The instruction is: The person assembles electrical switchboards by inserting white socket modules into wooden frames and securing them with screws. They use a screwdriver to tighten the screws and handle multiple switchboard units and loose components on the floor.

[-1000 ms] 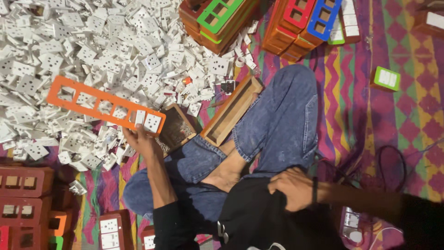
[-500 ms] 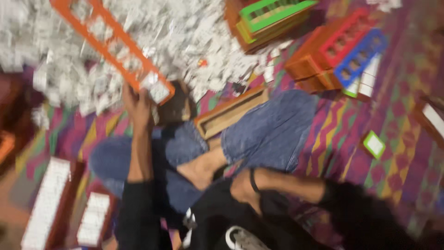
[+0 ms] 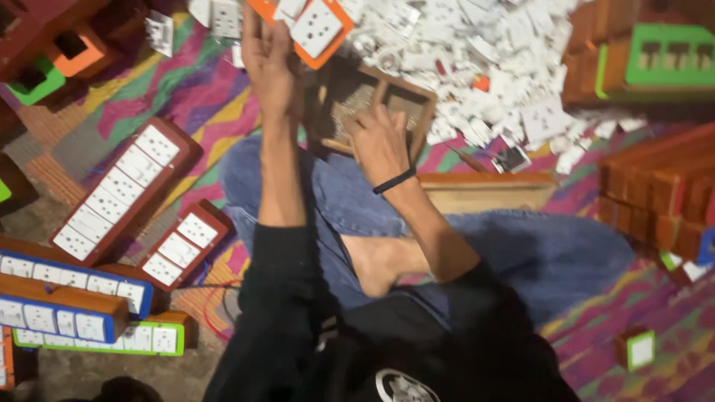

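Orange plastic socket frame (image 3: 316, 26) in left hand (image 3: 269, 63)

orange frame (image 3: 328, 30) with white sockets | blue jeans (image 3: 521, 253) | pink-green-yellow zigzag mat (image 3: 179, 82) | black wristband (image 3: 395, 180)

Two hands (image 3: 269, 63) (image 3: 378, 143), one wooden box (image 3: 370, 97)

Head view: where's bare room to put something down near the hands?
Bare rug lies left of the left hand, above the red socket strip. More lies lower right, beside the small green socket box. The white socket pile past the right hand is crowded.
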